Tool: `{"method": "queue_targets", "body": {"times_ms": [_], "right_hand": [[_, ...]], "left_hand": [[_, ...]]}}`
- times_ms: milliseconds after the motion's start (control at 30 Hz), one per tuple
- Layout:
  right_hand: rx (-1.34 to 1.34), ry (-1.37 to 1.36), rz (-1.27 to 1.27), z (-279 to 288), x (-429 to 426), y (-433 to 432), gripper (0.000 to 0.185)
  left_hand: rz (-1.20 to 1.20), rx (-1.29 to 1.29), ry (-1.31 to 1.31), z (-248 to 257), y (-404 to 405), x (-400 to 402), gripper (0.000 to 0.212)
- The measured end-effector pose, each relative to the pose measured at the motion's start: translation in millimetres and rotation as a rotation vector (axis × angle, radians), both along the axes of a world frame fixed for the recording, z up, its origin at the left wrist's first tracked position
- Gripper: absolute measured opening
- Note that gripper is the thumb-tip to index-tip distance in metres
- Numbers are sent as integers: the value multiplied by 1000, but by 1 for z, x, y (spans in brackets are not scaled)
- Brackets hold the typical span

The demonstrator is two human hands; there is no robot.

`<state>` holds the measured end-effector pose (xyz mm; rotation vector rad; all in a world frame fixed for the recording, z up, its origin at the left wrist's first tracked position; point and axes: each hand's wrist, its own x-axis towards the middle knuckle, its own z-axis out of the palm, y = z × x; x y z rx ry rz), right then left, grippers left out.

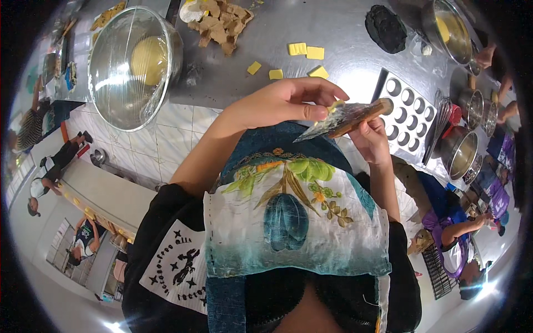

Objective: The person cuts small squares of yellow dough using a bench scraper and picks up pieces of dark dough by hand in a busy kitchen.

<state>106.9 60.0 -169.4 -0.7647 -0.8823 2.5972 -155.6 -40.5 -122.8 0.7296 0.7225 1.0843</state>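
My right hand grips the wooden handle of a broad-bladed tool, a scraper or knife, held above the near table edge. Pale smears cover its metal blade. My left hand pinches a small yellow lump at the blade, which looks like butter or dough. On the steel table beyond lie several flat yellow pieces, among them a ridged one, a block and a small one. A floral apron covers my front.
A film-covered steel bowl with a yellow dough ball stands left, beside crumpled brown paper. Rightward are a black crumpled item, a muffin tin, a whisk and steel bowls. Other people work on both sides.
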Motion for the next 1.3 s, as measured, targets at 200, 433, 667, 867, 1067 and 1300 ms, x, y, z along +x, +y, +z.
{"method": "queue_targets", "body": {"times_ms": [200,433,667,867,1067,1300], "right_hand": [[-44,-27,-27,-1,-16,3,38],[-107,-76,-37,-16,-30,13,40],[-157,-163,-52,-27,-38,13,37],[-229,-196,-85,-35,-29,16,39],[-299,-247,-47,-40,-21,17,41],[-241,-346,-82,-42,-13,21,44]], "left_hand": [[-4,-26,101,-21,4,-5,44],[113,-285,-33,-48,17,-12,40],[128,-338,-185,-85,28,-17,31],[132,-413,-250,-104,36,-9,31],[65,-408,-371,-126,34,-7,31],[95,-472,-408,-129,36,-5,27]]}}
